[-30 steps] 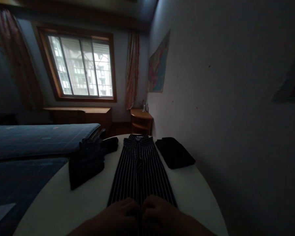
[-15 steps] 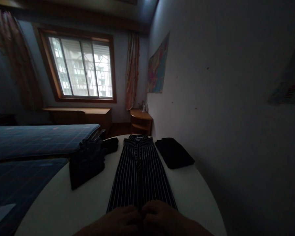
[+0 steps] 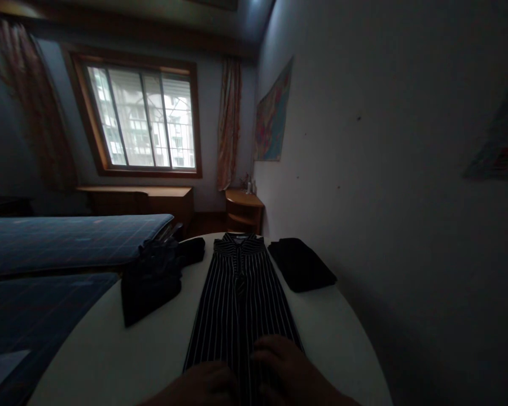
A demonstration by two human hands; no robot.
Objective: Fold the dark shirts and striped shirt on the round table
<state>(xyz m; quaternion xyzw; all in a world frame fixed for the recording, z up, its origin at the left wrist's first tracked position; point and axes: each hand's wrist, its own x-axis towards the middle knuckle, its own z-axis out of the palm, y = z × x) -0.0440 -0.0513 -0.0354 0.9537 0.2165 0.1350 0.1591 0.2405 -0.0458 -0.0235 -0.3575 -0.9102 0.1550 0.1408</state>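
A dark shirt with thin white stripes point(image 3: 241, 293) lies flat along the middle of a white round table point(image 3: 110, 355), its collar at the far end. My left hand point(image 3: 203, 386) and my right hand point(image 3: 285, 369) both rest on the shirt's near end, side by side. The right hand's fingers lie flat and slightly spread on the cloth. Low in the frame and dim, the left hand seems to lie flat too.
A crumpled dark garment point(image 3: 152, 279) lies left of the shirt, a folded black one point(image 3: 300, 264) to its right. A blue checked bed point(image 3: 59, 242) borders the table's left side. Close on the right stands a wall; window, desk and corner shelf point(image 3: 243, 208) stand beyond.
My two hands, pressed together at the shirt's middle before, have drawn a little apart. The left hand has slid lower in the frame; the right hand's fingers have spread.
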